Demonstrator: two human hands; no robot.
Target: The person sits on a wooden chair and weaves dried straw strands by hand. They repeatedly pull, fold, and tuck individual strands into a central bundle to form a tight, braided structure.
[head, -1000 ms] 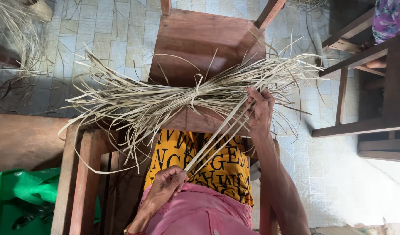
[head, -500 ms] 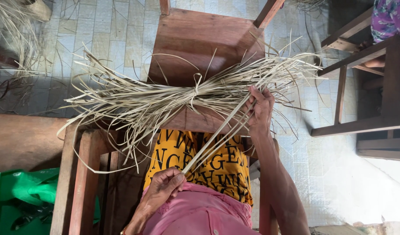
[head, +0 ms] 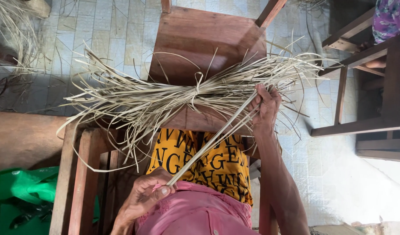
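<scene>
Left hand (head: 143,198) pinches near end of a pale straw strip (head: 213,141), grip closed. Right hand (head: 265,109) grips its far end against the tied straw bundle (head: 187,93) lying across wooden chair seat (head: 204,39).

A tied bundle of dry straw (head: 195,93) lies across a wooden stool (head: 204,39). The right hand (head: 265,106) grips its end; the left hand (head: 143,198) pinches a long strip (head: 213,143) below the stool.
</scene>
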